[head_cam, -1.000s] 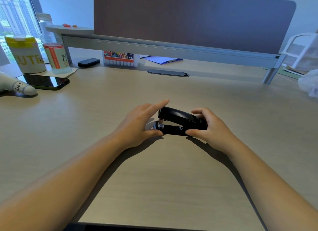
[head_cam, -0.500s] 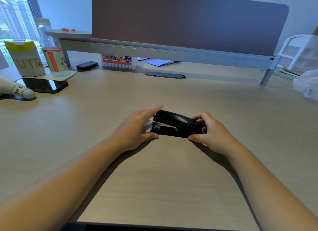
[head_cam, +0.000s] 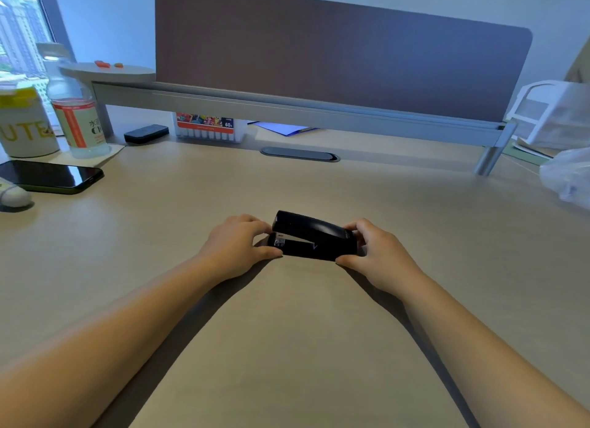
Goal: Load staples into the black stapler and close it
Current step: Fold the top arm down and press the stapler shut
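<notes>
Black stapler (head_cam: 314, 240) same spot; left hand (head_cam: 238, 245) fingers now curled.

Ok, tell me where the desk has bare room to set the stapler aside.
Bare desk lies between the forearms, near the person. Another open stretch runs from the stapler back to the oval cable slot, and right toward the plastic bag. The back left is crowded: phone, bottle, cup.

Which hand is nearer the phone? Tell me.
Left. The left hand is at the stapler's front end, on the side of the desk where the phone lies. The right hand holds the stapler's rear end, farther from the phone.
</notes>
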`<state>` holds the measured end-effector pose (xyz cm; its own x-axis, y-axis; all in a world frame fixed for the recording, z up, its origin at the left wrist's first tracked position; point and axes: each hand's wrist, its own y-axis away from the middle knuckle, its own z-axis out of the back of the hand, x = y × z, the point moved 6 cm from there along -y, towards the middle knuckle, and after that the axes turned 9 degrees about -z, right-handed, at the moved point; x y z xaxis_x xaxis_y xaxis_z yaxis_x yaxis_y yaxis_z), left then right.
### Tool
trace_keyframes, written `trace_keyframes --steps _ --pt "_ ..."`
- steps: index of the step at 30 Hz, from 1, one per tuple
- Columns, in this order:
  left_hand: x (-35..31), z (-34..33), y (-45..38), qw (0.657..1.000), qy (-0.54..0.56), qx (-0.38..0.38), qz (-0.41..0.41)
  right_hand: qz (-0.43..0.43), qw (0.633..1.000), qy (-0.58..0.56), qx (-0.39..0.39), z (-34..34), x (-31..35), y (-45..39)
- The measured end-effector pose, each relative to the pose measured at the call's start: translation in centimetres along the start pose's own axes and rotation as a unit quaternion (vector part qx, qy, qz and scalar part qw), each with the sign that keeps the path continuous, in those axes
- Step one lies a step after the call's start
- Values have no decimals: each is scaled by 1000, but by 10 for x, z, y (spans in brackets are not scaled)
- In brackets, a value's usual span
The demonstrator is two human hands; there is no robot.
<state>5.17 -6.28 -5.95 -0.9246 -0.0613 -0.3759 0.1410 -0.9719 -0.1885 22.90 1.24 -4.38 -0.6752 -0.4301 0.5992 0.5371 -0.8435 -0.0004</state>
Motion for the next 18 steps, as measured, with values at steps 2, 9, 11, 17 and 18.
trace_keyframes --steps 2,9,11,17,18 --pt "6 -1 -18 1000 -6 -2 7 4 999 6 -31 2 0 -19" --pt "34 -6 -98 998 -5 -38 41 -10 993 -9 -115 -3 -8 -107" --pt "39 -7 -116 998 -6 -40 44 -12 993 2 -119 -2 -9 -127" --pt "51 -13 -154 997 -18 -40 61 -23 992 14 -120 -1 -14 -168" --pt "50 -13 -155 997 -23 -37 66 -33 992 15 -118 -2 -14 -170"
